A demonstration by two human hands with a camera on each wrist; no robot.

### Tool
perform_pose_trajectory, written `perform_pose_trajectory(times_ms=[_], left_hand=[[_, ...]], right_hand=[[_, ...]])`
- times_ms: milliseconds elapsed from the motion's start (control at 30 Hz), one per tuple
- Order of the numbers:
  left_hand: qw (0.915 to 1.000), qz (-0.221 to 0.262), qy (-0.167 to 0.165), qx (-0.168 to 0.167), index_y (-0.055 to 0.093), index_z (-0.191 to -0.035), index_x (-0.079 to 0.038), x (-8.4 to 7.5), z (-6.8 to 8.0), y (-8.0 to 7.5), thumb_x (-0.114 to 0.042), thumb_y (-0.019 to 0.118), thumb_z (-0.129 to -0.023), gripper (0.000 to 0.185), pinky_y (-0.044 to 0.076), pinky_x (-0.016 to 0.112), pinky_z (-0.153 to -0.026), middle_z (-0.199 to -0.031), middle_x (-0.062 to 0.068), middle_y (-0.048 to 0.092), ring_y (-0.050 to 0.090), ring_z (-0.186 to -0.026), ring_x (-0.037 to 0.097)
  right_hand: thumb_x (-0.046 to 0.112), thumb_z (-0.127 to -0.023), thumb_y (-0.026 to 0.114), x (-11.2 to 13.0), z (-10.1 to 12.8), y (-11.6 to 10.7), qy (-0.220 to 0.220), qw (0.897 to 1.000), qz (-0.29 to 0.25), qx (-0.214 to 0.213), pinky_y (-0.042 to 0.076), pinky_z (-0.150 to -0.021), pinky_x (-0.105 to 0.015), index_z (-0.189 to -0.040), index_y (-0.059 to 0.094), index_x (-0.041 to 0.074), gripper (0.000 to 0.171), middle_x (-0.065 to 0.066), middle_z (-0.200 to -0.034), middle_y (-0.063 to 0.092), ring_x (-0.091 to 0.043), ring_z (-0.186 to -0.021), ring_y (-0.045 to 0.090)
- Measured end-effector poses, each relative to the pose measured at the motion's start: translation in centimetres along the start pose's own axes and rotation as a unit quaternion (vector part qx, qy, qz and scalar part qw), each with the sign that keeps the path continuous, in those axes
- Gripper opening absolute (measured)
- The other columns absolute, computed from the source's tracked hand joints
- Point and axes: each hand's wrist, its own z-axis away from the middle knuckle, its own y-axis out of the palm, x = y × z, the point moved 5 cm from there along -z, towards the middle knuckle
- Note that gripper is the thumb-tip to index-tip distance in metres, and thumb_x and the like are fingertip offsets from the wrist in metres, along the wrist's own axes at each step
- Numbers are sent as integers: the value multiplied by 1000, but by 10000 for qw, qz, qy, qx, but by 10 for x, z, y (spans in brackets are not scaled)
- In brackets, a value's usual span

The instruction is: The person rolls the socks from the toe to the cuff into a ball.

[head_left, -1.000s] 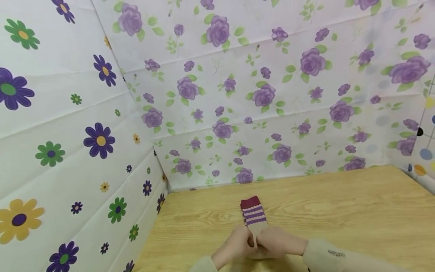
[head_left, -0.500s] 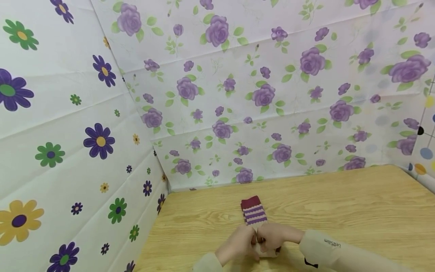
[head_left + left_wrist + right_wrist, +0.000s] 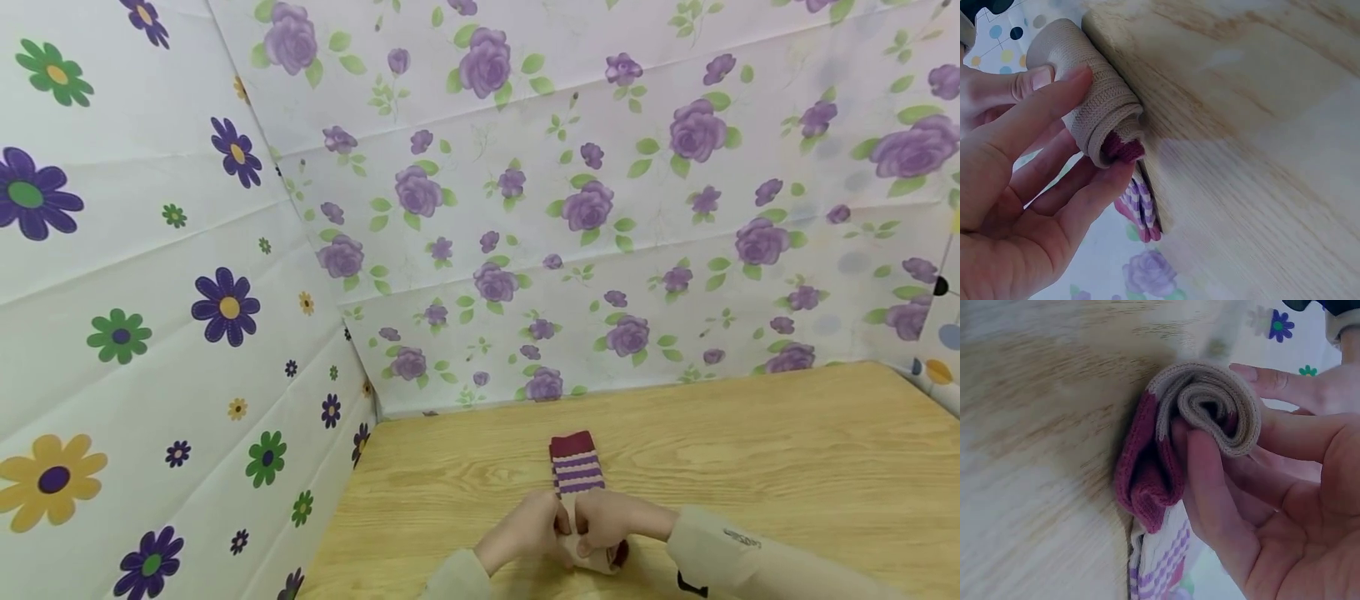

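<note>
Beige knit socks (image 3: 576, 471) with purple stripes and maroon cuffs lie layered on the table, their far end flat. The near end is coiled into a thick beige roll (image 3: 1100, 94). My left hand (image 3: 531, 527) grips one end of this roll, fingertips at its edge by a maroon patch. At the other end, my right hand (image 3: 611, 518) holds the coil (image 3: 1241, 406) between thumb and fingers. A maroon section (image 3: 1135, 453) hangs out from under the coil in the right wrist view. The hands hide part of the roll in the head view.
The wood-grain table (image 3: 720, 450) extends to both sides and behind the socks. Behind it hangs a white cloth with purple roses (image 3: 495, 283), and a daisy-patterned cloth (image 3: 165, 333) lines the left side.
The fingers have shifted their hold on the roll, and its maroon part now shows beside the right hand. The socks sit slightly farther right in the head view.
</note>
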Motion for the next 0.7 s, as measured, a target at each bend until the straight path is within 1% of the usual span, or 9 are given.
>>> perform_pose_trajectory(times_ms=[67, 133, 267, 367, 400, 467, 533, 600, 700], left_hand=[[9999, 124, -103, -3, 76, -80, -1, 2, 0, 0, -8, 90, -63, 23, 47, 12, -57, -73, 4, 73, 56, -62, -3], [9996, 222, -143, -21, 77, -80, -1, 4, -1, -1, -6, 88, -64, 20, 46, 12, -55, -73, 4, 74, 54, -60, -4], [9984, 550, -138, -39, 76, -75, 0, 9, -5, -3, -1, 83, -70, 8, 37, 12, -47, -65, 9, 71, 40, -50, -2], [9959, 844, -328, 37, 77, -77, 0, 14, -8, -5, 1, 80, -73, 5, 37, 13, -47, -67, 11, 71, 41, -49, -1], [9948, 919, -439, 72, 77, -79, 0, 15, -8, -5, 1, 79, -74, 5, 40, 13, -49, -69, 10, 72, 45, -51, -2], [9926, 1038, -620, 145, 78, -82, -1, 18, -8, -5, 1, 79, -74, 9, 44, 14, -53, -75, 9, 74, 50, -55, -1], [9909, 1103, -755, 163, 77, -84, -2, 19, -8, -5, 2, 79, -74, 11, 45, 15, -54, -77, 8, 75, 53, -58, 0], [9889, 1192, -877, 161, 77, -83, 0, 19, -9, -5, 3, 78, -74, 10, 44, 16, -52, -77, 10, 74, 51, -56, 3], [9858, 1307, -1049, 129, 74, -80, 4, 20, -11, -6, 7, 77, -74, 7, 40, 18, -48, -72, 15, 71, 47, -52, 8]], right_hand=[[13, -77, 79, 0, 3, -2, -183, 9996, 39, -224, 36, -46, -16, -68, 70, 7, 14, 7, -58, 59, 0, -50, 42], [10, -77, 77, 2, 6, -4, -421, 9976, 57, -540, 37, -47, -17, -68, 67, 8, 14, 8, -58, 58, 1, -50, 42], [12, -85, 70, 10, 9, -6, -959, 9891, 107, -1109, 25, -47, -16, -65, 59, 8, 24, 14, -53, 36, 1, -48, 25], [26, -91, 66, 18, 10, -3, -1271, 9803, 539, -1409, 23, -49, -16, -69, 59, 11, 28, 14, -55, 31, 0, -51, 21], [29, -92, 65, 20, 10, -1, -1294, 9778, 747, -1472, 25, -48, -16, -73, 59, 13, 26, 13, -56, 34, 1, -51, 24], [28, -92, 65, 22, 10, 3, -1241, 9720, 1246, -1558, 29, -50, -17, -84, 62, 17, 15, 10, -60, 40, -1, -53, 30], [25, -90, 67, 23, 10, 6, -1033, 9674, 1738, -1524, 31, -53, -20, -93, 62, 17, 10, 6, -64, 44, -4, -56, 36], [17, -87, 70, 22, 9, 10, -837, 9617, 2162, -1463, 33, -58, -23, -101, 63, 15, 17, 1, -69, 48, -8, -61, 39], [10, -79, 76, 23, 8, 15, -669, 9474, 2789, -1420, 36, -65, -27, -106, 62, 12, 30, -4, -78, 53, -13, -69, 44]])
